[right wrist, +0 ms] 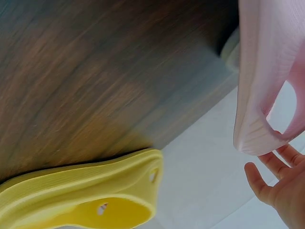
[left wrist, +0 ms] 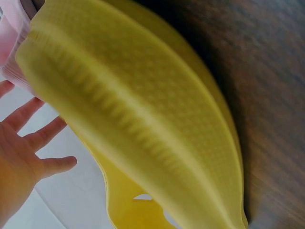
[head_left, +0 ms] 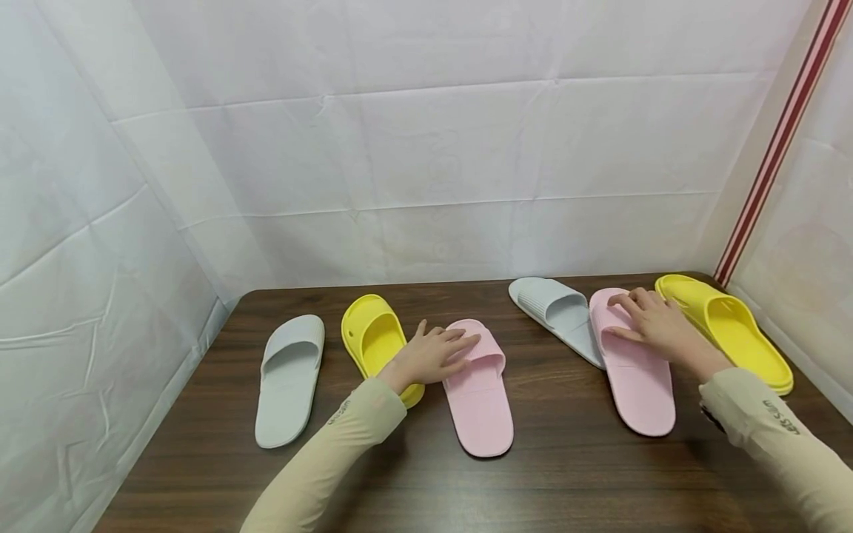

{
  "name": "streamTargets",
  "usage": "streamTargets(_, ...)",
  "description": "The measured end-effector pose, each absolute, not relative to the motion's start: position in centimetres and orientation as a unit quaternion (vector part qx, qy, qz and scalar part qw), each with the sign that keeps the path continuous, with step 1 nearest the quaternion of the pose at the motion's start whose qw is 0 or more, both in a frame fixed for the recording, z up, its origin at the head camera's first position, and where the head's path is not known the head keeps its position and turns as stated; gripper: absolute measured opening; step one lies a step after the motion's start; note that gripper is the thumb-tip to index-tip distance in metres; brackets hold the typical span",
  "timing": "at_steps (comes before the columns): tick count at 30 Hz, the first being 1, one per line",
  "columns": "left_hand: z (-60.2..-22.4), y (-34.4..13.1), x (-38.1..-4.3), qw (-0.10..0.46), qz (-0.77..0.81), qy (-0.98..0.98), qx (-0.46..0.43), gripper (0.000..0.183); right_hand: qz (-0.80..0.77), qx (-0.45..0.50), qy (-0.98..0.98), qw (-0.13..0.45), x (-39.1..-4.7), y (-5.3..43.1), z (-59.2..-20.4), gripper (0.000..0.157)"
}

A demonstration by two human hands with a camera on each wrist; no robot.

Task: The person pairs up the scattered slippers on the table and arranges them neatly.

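My left hand, fingers spread, reaches over the strap of a pink slide slipper in the middle of the table. Under that wrist lies a yellow slipper, which fills much of the left wrist view. Over to the right, my right hand has its fingers stretched across the strap of a second pink slipper. In the right wrist view its fingertips are close at the edge of the pink strap. Neither hand has its fingers curled round anything.
A pale grey slipper lies at the far left of the dark wooden table. Its match, another grey slipper, lies slanted against the right pink one. A second yellow slipper is at the right edge. White cloth hangs behind.
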State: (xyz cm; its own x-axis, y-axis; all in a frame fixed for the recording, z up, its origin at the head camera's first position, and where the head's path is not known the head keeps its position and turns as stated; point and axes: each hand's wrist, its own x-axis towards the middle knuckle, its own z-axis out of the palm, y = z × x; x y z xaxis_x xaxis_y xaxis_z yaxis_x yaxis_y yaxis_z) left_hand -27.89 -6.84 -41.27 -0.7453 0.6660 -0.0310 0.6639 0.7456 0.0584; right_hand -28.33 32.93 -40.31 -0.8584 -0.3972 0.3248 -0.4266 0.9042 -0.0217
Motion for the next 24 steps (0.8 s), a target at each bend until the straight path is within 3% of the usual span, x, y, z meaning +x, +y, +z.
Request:
streamTargets(9,-41.2,-7.0,-27.6,0.012,0.020,0.930,0.367,0.048,0.024,0.283,-0.934,0.218,-27.5,30.4,-40.1,0.039)
streamTargets(24,-41.3,-7.4,-27.1,0.015,0.016,0.925,0.379,0.050,0.026,0.320,-0.927,0.195,-27.2,26.5,-40.4,0.042)
